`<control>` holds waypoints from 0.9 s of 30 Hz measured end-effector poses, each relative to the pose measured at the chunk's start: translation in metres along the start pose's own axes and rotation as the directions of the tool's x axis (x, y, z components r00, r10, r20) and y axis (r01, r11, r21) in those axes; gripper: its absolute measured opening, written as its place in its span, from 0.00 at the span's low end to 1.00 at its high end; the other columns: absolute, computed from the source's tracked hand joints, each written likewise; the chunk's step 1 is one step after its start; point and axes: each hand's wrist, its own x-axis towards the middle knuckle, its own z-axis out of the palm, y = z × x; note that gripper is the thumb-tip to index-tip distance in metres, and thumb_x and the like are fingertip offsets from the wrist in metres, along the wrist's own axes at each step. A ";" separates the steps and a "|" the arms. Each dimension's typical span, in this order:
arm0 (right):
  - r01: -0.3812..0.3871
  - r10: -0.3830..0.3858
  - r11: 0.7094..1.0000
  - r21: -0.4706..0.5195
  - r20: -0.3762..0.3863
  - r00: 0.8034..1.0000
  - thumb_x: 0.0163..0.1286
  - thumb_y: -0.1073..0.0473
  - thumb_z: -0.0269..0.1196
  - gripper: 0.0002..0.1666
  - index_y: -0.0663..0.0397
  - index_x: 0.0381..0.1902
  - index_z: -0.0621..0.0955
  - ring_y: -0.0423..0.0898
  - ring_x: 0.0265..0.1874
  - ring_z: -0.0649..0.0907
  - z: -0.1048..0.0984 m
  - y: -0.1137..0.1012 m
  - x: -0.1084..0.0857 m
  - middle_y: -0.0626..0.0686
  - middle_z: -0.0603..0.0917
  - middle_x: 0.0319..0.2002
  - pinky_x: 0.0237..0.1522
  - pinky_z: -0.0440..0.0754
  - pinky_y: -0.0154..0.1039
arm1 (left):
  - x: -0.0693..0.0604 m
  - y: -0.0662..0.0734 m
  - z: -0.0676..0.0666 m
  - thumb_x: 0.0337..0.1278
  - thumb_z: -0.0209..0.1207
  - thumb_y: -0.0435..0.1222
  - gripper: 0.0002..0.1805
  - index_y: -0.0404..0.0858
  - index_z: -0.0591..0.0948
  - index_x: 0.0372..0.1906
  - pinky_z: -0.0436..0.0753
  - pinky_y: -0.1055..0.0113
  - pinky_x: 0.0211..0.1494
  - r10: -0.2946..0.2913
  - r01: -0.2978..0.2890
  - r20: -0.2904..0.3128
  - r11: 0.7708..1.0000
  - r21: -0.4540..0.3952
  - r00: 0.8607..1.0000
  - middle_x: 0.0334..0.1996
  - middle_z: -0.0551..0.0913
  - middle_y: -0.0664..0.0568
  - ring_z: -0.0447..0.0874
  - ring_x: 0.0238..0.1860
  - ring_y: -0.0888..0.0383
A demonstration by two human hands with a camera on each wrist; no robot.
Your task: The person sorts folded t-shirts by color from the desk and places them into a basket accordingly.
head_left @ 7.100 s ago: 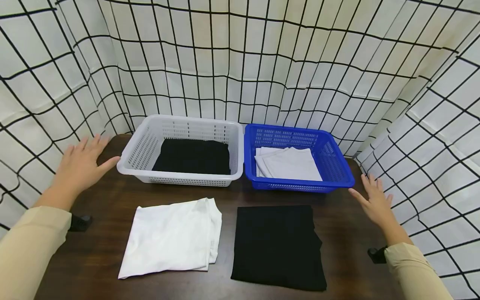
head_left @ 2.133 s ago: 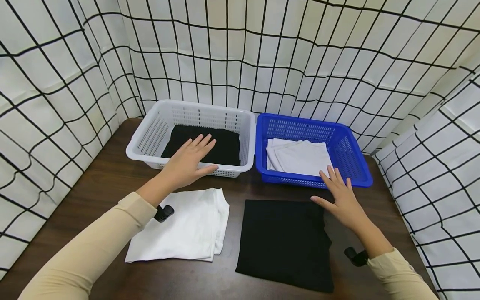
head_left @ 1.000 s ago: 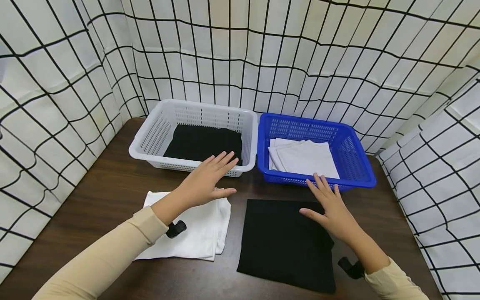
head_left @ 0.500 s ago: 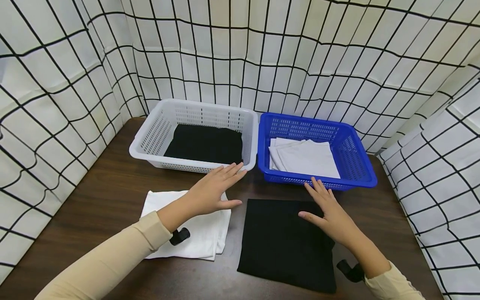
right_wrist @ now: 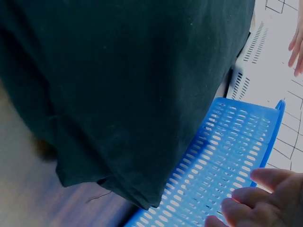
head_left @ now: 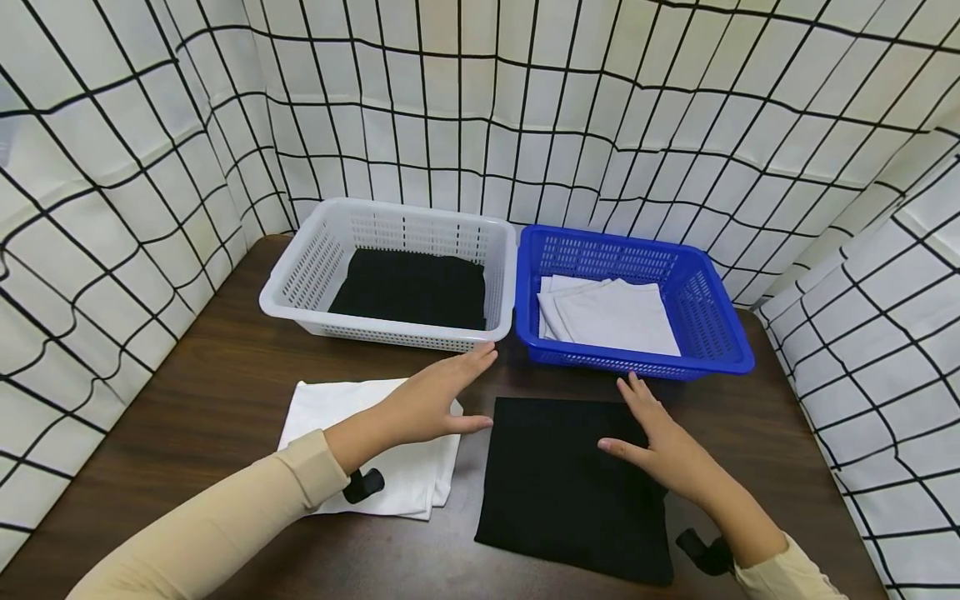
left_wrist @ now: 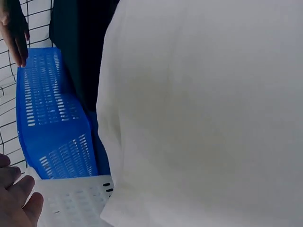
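Observation:
My left hand hovers above the folded white cloth, fingers stretched out and thumb spread. It holds nothing. Over the folded black cloth, my right hand is likewise extended, thumb apart from the fingers, with nothing in it. In the left wrist view the white cloth fills most of the picture, and left fingers show at the lower left corner. The right wrist view has the black cloth large in front and my right fingers at the lower right.
Behind the cloths stand a white basket with black cloth inside and a blue basket containing white cloth, side by side on the dark wooden table. A white, black-gridded curtain encloses the back and sides.
Both hands have come inward from the table's outer sides, then back from the baskets toward me over the two cloths. Cloths and baskets stay put; the head view has shifted slightly.

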 end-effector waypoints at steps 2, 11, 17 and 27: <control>-0.011 0.011 1.000 -0.002 0.021 1.000 0.67 0.33 0.61 0.58 0.53 0.80 0.48 0.73 0.76 0.46 0.002 0.003 -0.001 0.63 0.41 0.80 0.69 0.48 0.77 | -0.002 0.001 0.003 0.60 0.64 0.55 0.48 0.40 0.57 0.78 0.63 0.49 0.78 -0.008 0.009 0.013 1.000 -0.016 1.000 0.80 0.54 0.49 0.59 0.77 0.49; -0.020 0.018 0.999 0.037 0.073 0.997 0.66 0.33 0.62 0.58 0.58 0.79 0.50 0.70 0.77 0.46 0.014 0.008 -0.010 0.64 0.45 0.80 0.70 0.49 0.75 | -0.009 0.003 0.014 0.59 0.65 0.54 0.49 0.39 0.56 0.78 0.65 0.47 0.76 -0.045 0.054 0.060 0.987 -0.155 0.997 0.79 0.54 0.49 0.60 0.77 0.48; -0.081 0.078 0.996 0.042 0.076 0.994 0.66 0.34 0.62 0.60 0.63 0.79 0.48 0.70 0.77 0.44 0.021 0.014 -0.013 0.67 0.42 0.79 0.71 0.49 0.74 | -0.012 0.006 0.019 0.59 0.65 0.53 0.50 0.42 0.54 0.79 0.64 0.46 0.77 -0.126 0.163 0.128 0.925 -0.343 0.984 0.79 0.55 0.50 0.58 0.78 0.48; -0.247 0.227 0.964 0.096 0.184 0.956 0.66 0.33 0.62 0.67 0.69 0.77 0.37 0.72 0.76 0.43 0.023 0.026 -0.018 0.72 0.35 0.78 0.73 0.47 0.71 | -0.014 0.013 0.028 0.57 0.67 0.53 0.51 0.36 0.56 0.78 0.76 0.48 0.68 -0.339 0.419 0.247 0.722 -0.551 0.908 0.71 0.70 0.39 0.70 0.70 0.40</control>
